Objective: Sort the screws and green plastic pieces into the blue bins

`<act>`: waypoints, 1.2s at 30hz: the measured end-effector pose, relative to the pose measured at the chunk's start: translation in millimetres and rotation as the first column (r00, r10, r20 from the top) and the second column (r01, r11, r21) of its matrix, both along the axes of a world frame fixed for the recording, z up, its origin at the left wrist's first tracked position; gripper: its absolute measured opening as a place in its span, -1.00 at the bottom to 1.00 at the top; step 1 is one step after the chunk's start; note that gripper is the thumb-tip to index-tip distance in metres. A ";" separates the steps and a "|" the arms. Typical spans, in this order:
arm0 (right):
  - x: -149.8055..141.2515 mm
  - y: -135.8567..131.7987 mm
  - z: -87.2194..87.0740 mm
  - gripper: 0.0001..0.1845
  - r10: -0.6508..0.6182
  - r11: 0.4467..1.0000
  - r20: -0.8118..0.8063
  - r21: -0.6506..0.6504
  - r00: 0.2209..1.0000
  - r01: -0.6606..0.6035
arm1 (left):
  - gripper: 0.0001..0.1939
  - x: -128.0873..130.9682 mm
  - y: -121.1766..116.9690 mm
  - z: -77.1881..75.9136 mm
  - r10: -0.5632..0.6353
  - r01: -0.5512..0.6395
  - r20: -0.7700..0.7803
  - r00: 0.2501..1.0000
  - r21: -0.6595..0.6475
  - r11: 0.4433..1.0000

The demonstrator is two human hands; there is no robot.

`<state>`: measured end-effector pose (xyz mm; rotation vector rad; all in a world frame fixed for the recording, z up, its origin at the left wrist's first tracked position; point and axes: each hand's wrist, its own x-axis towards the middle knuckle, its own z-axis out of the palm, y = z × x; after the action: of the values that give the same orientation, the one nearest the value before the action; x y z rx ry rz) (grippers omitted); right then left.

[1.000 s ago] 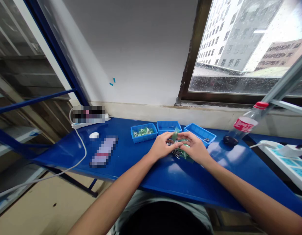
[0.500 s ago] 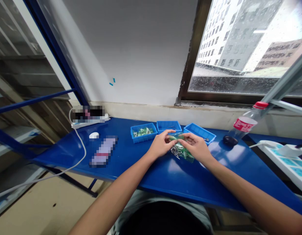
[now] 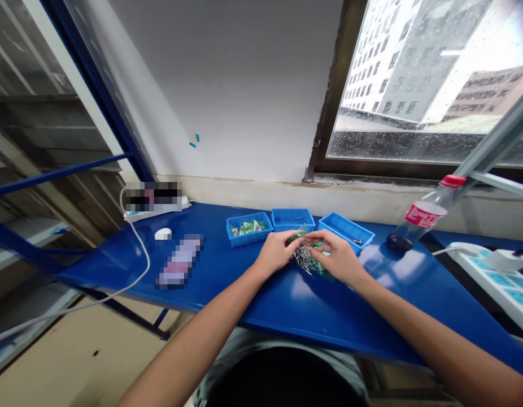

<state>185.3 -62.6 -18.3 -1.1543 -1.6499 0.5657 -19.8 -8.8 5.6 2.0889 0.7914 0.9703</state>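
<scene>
My left hand (image 3: pixel 277 251) is closed on a small clear-green plastic bag (image 3: pixel 303 230), its thumb and fingers pinching the bag's edge. My right hand (image 3: pixel 338 257) meets it from the other side, with its fingertips bent together at the same bag. Just below the fingers lies a loose pile of slim shiny metal pieces (image 3: pixel 304 261), like screws or nails. More green plastic (image 3: pixel 325 270) rests on the table beside the pile, partly covered by my right hand. What the bag between my fingers contains is too small to make out.
Behind my hands stand a blue tray with green bags (image 3: pixel 249 228), a middle blue tray (image 3: pixel 292 219) and a right blue tray (image 3: pixel 347 230) holding small metal parts. A bottle (image 3: pixel 425 215) and power strip (image 3: pixel 494 271) are right; a pixelated object (image 3: pixel 181 261) and white cable (image 3: pixel 147 254) left.
The green plastic held between both hands sits higher and smaller in my fingers now. My right fingers have shifted slightly left and bent; other green plastic stays low by the metal pieces.
</scene>
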 end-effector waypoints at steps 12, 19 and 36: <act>6.9 4.6 -2.7 -0.57 -0.071 0.987 -0.147 -0.155 0.987 0.048 | -0.68 2.2 7.2 -11.9 -0.040 0.058 0.110 0.993 -0.167 0.984; 3.4 5.5 3.4 -0.51 -0.095 0.986 -0.302 -0.158 0.949 0.048 | -0.60 7.3 19.3 -21.7 0.003 0.163 0.393 0.920 -0.387 0.907; 7.8 7.2 -4.2 -0.70 -0.066 0.998 -0.185 -0.032 0.980 0.062 | -0.68 1.4 16.4 -15.2 0.053 -0.003 0.207 0.977 -0.233 0.972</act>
<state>193.1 -55.4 -22.5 -1.1335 -1.4448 0.6357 -18.4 7.6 -9.5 1.7461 0.7849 1.0437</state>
